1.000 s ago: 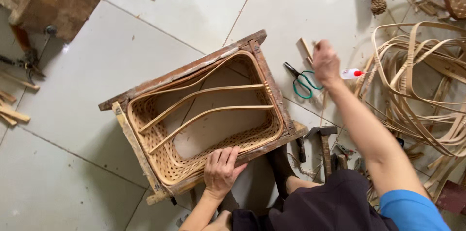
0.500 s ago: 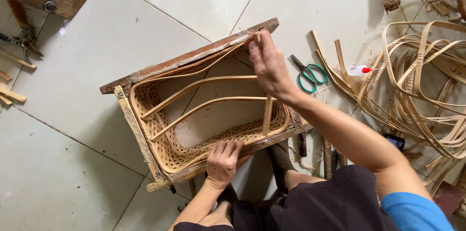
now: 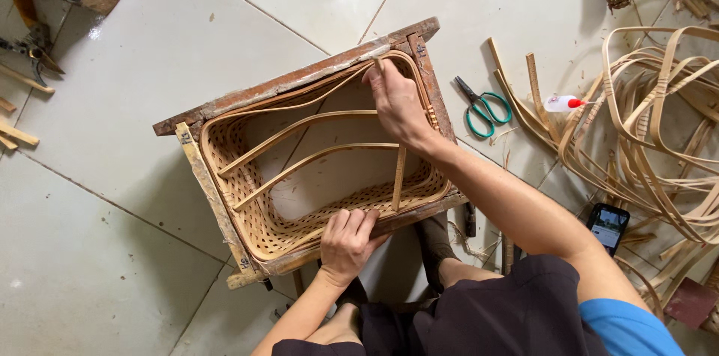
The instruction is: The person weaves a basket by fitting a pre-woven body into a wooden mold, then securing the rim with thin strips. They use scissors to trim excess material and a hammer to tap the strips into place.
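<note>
A wooden frame [image 3: 284, 86] lies on the tiled floor with a half-woven cane basket [image 3: 247, 210] fitted inside it. Curved cane ribs [image 3: 299, 128] cross its open middle. My right hand [image 3: 397, 101] reaches into the far right corner and pinches a short flat cane strip [image 3: 399, 176] that stands across the ribs down to the near rim. My left hand [image 3: 347, 244] rests flat on the near edge of the frame, pressing on the woven rim.
Green-handled scissors [image 3: 483, 109] and a small glue bottle with a red cap [image 3: 563, 104] lie right of the frame. A tangle of cane strips [image 3: 659, 124] fills the right side, with a phone [image 3: 608, 227] beside it. Tools [image 3: 30, 49] lie at far left.
My right hand came back from the scissors area carrying a cane strip, moved left over the frame and now sets the strip across the ribs at the far right corner. My left hand stayed put.
</note>
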